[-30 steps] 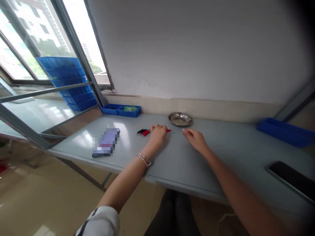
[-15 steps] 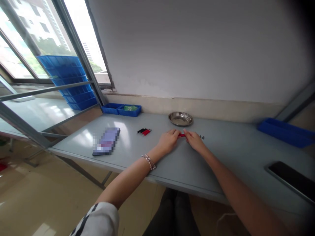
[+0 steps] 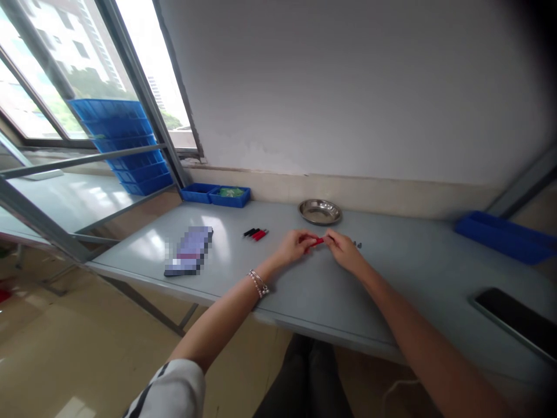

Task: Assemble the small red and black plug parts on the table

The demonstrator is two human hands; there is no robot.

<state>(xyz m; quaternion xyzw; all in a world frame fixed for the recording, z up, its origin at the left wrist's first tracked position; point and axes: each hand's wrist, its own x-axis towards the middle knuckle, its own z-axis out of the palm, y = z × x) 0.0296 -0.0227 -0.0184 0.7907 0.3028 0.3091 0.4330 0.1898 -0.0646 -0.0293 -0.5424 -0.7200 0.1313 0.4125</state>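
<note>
The left hand (image 3: pixel 293 248) and the right hand (image 3: pixel 346 251) pinch one red stick (image 3: pixel 319 241) between the fingers (at opposite ends), near the steel bowl (image 3: pixel 320 213).

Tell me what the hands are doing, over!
Left hand pinching slim red piece. Right hand closed at its other end. Steel bowl beyond, seemingly not in the way.
</note>
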